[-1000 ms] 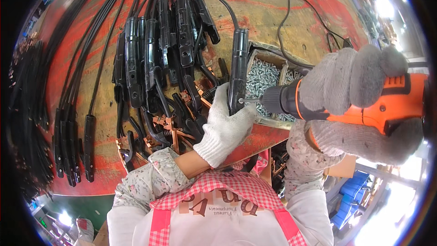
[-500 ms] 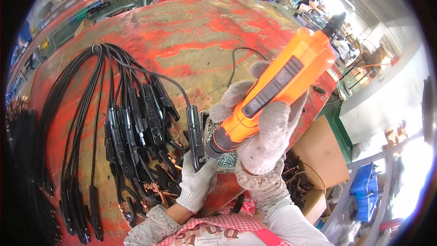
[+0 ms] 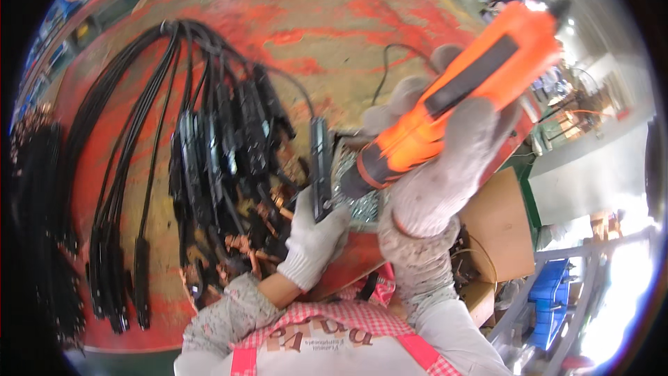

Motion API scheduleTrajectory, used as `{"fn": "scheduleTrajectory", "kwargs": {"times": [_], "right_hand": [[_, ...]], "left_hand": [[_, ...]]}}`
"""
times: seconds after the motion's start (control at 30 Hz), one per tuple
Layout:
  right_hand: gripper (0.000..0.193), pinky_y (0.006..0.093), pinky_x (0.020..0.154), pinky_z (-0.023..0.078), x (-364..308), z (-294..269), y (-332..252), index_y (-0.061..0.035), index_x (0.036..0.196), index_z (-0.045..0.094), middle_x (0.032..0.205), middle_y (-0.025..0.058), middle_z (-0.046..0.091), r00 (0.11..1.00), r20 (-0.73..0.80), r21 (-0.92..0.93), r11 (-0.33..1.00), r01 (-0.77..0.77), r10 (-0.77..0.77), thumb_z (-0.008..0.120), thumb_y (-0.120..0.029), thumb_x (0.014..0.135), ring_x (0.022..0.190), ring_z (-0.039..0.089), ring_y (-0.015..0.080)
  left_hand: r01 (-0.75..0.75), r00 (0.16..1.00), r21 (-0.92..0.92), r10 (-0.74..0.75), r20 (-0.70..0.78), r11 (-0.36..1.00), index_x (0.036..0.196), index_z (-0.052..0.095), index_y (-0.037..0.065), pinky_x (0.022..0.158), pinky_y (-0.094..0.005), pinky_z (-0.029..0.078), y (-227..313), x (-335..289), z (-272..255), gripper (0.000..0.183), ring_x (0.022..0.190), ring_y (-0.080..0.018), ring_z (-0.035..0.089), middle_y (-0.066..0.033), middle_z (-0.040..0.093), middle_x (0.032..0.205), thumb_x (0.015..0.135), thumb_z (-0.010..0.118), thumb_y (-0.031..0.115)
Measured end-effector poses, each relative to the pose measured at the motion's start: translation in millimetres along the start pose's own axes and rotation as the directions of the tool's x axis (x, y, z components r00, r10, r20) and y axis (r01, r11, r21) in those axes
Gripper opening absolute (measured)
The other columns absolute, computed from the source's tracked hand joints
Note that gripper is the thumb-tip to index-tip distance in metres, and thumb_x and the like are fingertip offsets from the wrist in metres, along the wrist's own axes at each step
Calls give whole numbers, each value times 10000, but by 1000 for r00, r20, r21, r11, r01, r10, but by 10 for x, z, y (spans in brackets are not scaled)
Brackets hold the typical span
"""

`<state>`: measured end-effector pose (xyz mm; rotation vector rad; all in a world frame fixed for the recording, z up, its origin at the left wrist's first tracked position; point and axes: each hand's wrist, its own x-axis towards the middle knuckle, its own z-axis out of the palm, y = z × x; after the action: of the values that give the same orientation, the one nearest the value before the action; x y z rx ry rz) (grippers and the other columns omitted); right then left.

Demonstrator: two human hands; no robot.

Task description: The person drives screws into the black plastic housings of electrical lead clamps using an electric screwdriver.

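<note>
My left hand (image 3: 314,240), in a white knit glove, is closed round the lower end of a black cable handle (image 3: 319,160). The handle stands nearly upright in view, its thin cable curving off to the bundle. A small shiny spot, perhaps a screw, shows low on its side. My right hand (image 3: 445,160), gloved too, grips an orange electric screwdriver (image 3: 452,90) with a dark nose. That nose points down-left, close beside the handle; its bit is too blurred to make out. Under the nose sits a tray of silver screws (image 3: 363,209), partly covered by the tool.
Left of my hands lies a bundle of black cables (image 3: 132,76) with several black handles (image 3: 209,146) and copper-coloured parts (image 3: 243,247). The worn red table (image 3: 313,28) spreads beyond. At right are an open cardboard box (image 3: 499,223) and blue bins (image 3: 548,303).
The whole scene has shifted up and slightly right in view. The screwdriver's nose has drawn a little right, away from the handle. Both hands keep their hold.
</note>
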<state>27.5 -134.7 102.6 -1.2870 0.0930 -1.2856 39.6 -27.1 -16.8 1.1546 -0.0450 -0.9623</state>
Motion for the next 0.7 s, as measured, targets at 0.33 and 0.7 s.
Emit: {"fn": "scheduleTrajectory", "kwargs": {"times": [0.33, 0.7], "right_hand": [[470, 313, 438, 331, 79, -110, 279, -18, 1007, 524, 600, 80, 461, 926, 298, 291, 901, -321, 233, 518, -469, 875, 464, 391, 172], [508, 349, 476, 368, 501, -550, 426, -29, 1074, 492, 656, 82, 470, 650, 720, 141, 866, -479, 243, 462, -496, 878, 525, 416, 176]], "left_hand": [[18, 1000, -59, -19, -23, 998, 1148, 421, 45, 389, -244, 381, -39, 17, -28, 374, 453, -81, 470, -7, 513, 648, 829, 613, 85], [34, 999, -32, -35, -29, 999, 1140, 447, 23, 433, -243, 404, -46, 33, -34, 359, 506, -79, 498, -13, 534, 691, 826, 610, 88]]}}
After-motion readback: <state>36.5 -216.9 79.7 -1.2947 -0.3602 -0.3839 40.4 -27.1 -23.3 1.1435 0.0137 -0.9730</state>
